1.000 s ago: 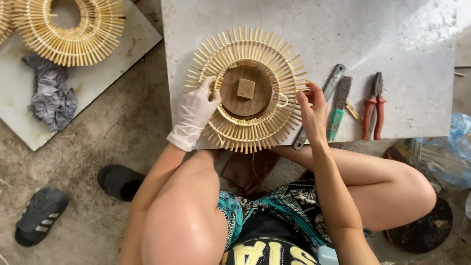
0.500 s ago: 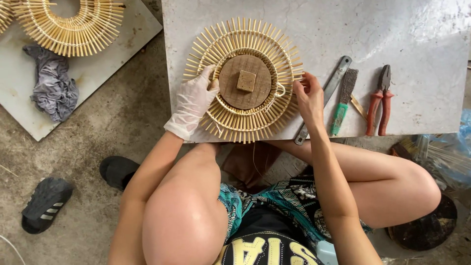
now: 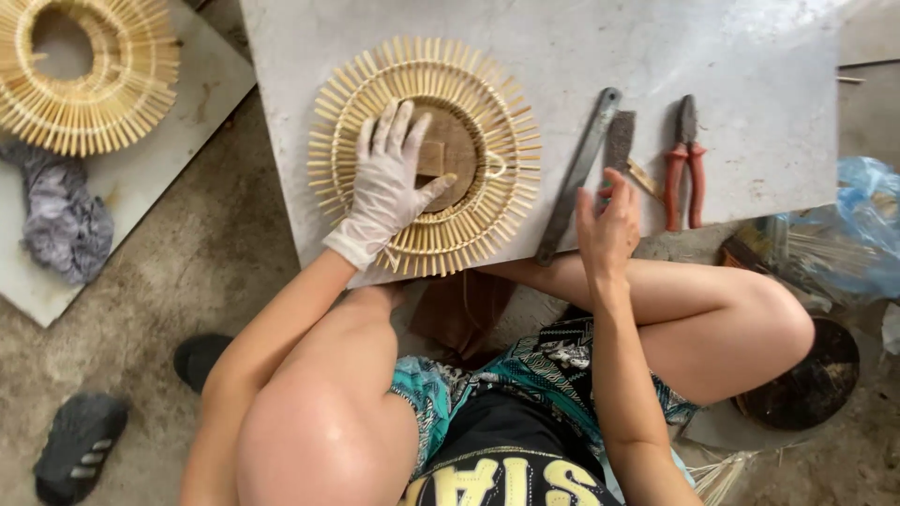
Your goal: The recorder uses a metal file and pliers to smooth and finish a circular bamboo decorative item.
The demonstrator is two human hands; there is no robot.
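The right hand (image 3: 607, 217) has left the rim of the round bamboo frame (image 3: 427, 155), where it rested half a second ago, and now hovers to the frame's right over the tools, fingers loosely spread and holding nothing, fingertips just touching or nearly touching the green-handled knife (image 3: 617, 141). The long metal file (image 3: 577, 173) lies just beside that hand on the frame's side, and the red-handled pliers (image 3: 685, 159) lie just past it on the far side. The gloved left hand (image 3: 386, 183) has slid from the frame's edge onto its middle and lies flat, fingers wide, pressing the frame down on the grey table (image 3: 712, 56), its thumb by the wooden block (image 3: 433, 157) at the centre. I judge that shaping by hand has paused and a tool is being picked.
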